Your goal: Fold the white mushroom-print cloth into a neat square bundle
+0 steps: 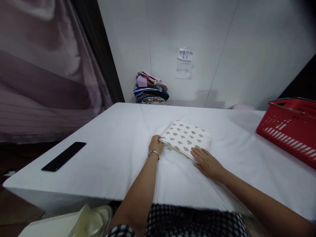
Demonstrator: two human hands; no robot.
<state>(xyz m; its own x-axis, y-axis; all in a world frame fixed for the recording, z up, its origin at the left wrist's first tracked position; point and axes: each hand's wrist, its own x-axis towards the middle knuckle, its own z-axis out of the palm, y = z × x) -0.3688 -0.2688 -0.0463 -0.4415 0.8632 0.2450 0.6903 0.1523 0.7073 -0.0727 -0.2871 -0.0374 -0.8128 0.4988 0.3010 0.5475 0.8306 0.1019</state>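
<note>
A folded white cloth with grey, green and red mushroom-like prints lies on the white-covered table in front of me. My left hand, with a bracelet at the wrist, is closed around the cloth's left corner, where the folded layers show along the near edge. Some of those fingertips are hidden. On the near right corner, my right hand rests with its fingers stretched out over the top layer, the thumb beside the near edge.
A red plastic basket stands at the table's right. On the left lies a flat black object. Behind the far edge, a pile of folded fabrics rests against the wall. Below the table at left is a pale bin.
</note>
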